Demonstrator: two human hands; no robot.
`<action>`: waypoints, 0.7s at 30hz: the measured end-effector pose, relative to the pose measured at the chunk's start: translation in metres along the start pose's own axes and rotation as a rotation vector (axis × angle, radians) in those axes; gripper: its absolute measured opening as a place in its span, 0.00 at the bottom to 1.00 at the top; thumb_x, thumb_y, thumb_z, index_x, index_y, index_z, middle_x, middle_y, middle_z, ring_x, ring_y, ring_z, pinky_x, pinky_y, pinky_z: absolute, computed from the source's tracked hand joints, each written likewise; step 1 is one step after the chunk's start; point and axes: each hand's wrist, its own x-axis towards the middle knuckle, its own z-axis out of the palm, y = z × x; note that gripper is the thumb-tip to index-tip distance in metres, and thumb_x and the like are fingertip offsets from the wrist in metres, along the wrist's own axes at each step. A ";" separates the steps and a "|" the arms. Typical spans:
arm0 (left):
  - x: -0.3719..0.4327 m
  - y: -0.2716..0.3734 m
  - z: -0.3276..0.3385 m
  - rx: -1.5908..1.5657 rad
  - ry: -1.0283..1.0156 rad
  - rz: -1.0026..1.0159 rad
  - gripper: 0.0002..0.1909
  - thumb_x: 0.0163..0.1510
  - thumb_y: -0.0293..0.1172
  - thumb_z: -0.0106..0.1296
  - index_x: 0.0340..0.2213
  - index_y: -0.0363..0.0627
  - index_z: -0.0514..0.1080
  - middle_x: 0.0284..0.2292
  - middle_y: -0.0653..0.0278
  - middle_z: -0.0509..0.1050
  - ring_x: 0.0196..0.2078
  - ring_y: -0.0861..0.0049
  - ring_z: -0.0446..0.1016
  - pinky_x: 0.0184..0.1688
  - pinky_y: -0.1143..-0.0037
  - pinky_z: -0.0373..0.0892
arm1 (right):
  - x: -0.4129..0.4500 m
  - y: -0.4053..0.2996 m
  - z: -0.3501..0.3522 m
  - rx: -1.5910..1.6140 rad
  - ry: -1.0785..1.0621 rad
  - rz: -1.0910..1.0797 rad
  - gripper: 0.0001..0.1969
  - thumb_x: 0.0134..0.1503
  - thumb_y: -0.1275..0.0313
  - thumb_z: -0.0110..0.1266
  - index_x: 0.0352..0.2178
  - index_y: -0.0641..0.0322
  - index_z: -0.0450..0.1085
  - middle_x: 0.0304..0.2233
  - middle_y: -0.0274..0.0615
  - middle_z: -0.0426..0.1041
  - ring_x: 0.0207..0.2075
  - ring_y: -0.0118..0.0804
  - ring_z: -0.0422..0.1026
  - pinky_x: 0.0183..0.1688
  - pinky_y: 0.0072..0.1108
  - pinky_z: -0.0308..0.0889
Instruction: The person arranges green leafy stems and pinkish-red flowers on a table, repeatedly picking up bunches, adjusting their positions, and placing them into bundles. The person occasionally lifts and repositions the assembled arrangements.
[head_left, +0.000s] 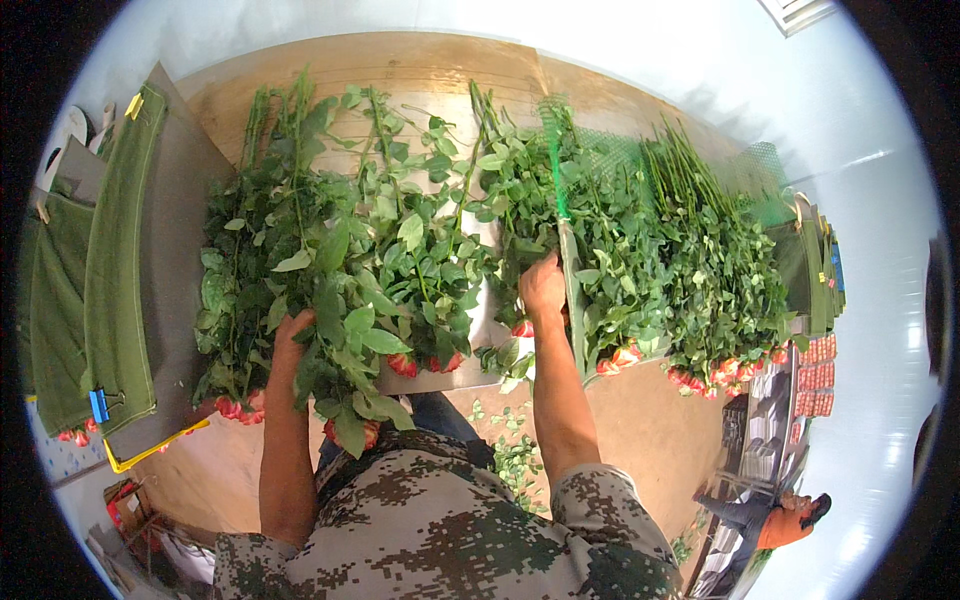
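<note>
Long-stemmed roses (405, 247) with red-and-pale blooms lie in leafy bunches on the worktable, stem ends away from me. My left hand (294, 330) is at the left bunch, its fingers partly hidden behind leaves; whether it grips a stem is unclear. Blooms (360, 433) hang over the table's near edge beside my left forearm. My right hand (544, 286) reaches among the stems right of centre, against the left side of an upright divider (572, 300). Its fingertips are hidden in foliage, and a red bloom (523, 329) shows just below it.
A grey panel (184, 195) with green cloth (124, 255) clipped on stands at the left. Green mesh (600, 154) and dense rose bunches (712, 262) lie right of the divider. Cut leaves (517, 457) litter the floor. A person (780, 521) in orange is at the lower right near shelves.
</note>
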 end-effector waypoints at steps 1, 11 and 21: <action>-0.002 0.001 0.002 0.010 -0.001 0.003 0.21 0.45 0.38 0.51 0.39 0.36 0.65 0.33 0.59 0.70 0.31 0.71 0.71 0.30 0.72 0.68 | 0.006 0.003 0.000 -0.481 -0.111 -0.240 0.13 0.48 0.71 0.45 0.33 0.68 0.69 0.35 0.52 0.70 0.36 0.55 0.69 0.38 0.35 0.66; 0.012 -0.007 -0.010 0.013 -0.088 -0.028 0.21 0.44 0.39 0.52 0.37 0.35 0.66 0.31 0.59 0.70 0.29 0.72 0.72 0.28 0.72 0.68 | 0.032 0.038 0.035 0.640 0.012 0.228 0.21 0.46 0.63 0.46 0.37 0.70 0.67 0.37 0.64 0.68 0.40 0.56 0.68 0.43 0.34 0.63; 0.003 -0.010 -0.004 -0.026 -0.107 0.037 0.21 0.46 0.41 0.53 0.35 0.35 0.67 0.31 0.58 0.71 0.29 0.70 0.72 0.29 0.71 0.68 | 0.029 0.046 -0.008 0.792 0.049 0.106 0.21 0.47 0.61 0.53 0.32 0.75 0.68 0.27 0.60 0.71 0.30 0.50 0.71 0.35 0.29 0.64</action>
